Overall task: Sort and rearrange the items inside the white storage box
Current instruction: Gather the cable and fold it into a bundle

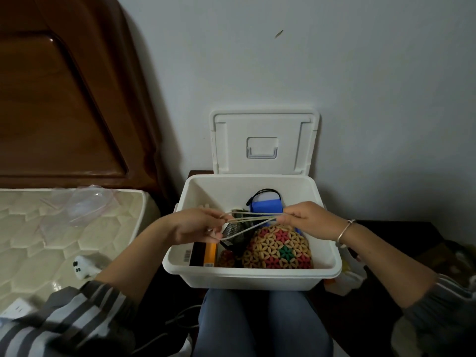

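Over the box opening, left hand: the left hand [195,225] pinches one end of a pale cord [253,217], fingers curled round the strands.
Over the box opening, right hand: the right hand [306,219] grips the other end with bunched fingers; a silver bracelet [345,231] sits on its wrist.
Cord, axis: several strands are stretched taut between the hands, with the long axis running left to right across the box's width. The upper strands are roughly level. One lower strand slopes down toward the left hand.
Cord, position: above the contents, near mid-box; whether it touches them cannot be told.
Container: white storage box [252,275] just ahead of the person's knees [262,323]. Its lid [262,143] stands raised against the wall behind.
Contents, rear: blue pack [266,205] with a black cable [265,191] looped over it.
Contents, front right: beaded bag [279,248] with a flower pattern.
Contents, centre: black mesh pouch [233,231], partly under the cord.
Contents, front left: orange-spined book [210,255] on edge, barcode showing.
Surroundings, left: quilted mattress [38,228] carrying a clear plastic bag [85,204] and a white plug [82,266]; a wooden headboard [64,99] stands behind.
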The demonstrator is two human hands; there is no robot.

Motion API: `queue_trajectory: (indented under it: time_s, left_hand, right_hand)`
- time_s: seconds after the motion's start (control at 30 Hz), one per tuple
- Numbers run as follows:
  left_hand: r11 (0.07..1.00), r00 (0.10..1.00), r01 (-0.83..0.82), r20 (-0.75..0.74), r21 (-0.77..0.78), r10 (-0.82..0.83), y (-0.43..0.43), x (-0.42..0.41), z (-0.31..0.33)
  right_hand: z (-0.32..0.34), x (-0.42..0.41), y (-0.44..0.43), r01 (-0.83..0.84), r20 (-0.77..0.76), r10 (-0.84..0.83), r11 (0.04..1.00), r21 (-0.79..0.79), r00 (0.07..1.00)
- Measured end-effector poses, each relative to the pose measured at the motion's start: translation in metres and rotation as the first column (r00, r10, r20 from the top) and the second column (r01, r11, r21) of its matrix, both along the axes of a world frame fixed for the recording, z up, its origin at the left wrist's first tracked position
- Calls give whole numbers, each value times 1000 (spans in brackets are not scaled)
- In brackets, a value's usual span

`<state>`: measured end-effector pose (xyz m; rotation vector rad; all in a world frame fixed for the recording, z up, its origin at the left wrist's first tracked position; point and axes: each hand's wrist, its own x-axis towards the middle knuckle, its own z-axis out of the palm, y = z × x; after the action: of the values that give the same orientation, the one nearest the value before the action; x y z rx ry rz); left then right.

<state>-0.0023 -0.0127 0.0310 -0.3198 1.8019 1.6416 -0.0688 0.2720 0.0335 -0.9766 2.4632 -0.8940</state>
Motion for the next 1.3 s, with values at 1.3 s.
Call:
queue_trajectory:
  time_s: [1.3]
  left_hand:
    - [968, 878, 1, -464, -253, -122, 56, -5, 20]
  right_hand:
    - [17, 4, -21, -88, 84, 84, 995, 43, 993]
